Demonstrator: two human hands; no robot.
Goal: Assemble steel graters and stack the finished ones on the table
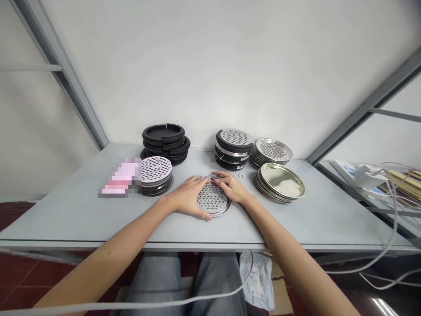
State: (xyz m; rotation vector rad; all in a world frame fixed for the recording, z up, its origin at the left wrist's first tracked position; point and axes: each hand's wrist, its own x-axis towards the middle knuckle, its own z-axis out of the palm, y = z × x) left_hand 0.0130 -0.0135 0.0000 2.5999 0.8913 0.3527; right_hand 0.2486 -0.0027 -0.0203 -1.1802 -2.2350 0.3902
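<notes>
A round metal plate (pixel 212 202) lies on the near middle part of the worktop (pixel 98 221), between the person's hands. The left hand (pixel 189 197) is spread wide over the plate's left side, fingers toward the far rim and thumb by the near rim, touching it without closing round it. The right hand (pixel 233 186) rests at the far right edge, fingers slightly bent and pointing left over the rim; whether it pinches anything there cannot be told.

The plate lies flat with its holed face up; being round, it shows no long axis. It is silvery, with rows of small holes inside a smooth, shiny rim.

To the left stands a low stack of discs (pixel 156 170) topped by a pale, pinkish holed one, with a blurred-out pink item (pixel 120 179) beside it. Farther back is a pile of black rings (pixel 164 147). Beyond the right hand are a small loose ring (pixel 240 176), a black-and-silver stack (pixel 234 147), holed metal plates (pixel 272 151) and, nearer, shiny plain plates (pixel 283 182).
</notes>
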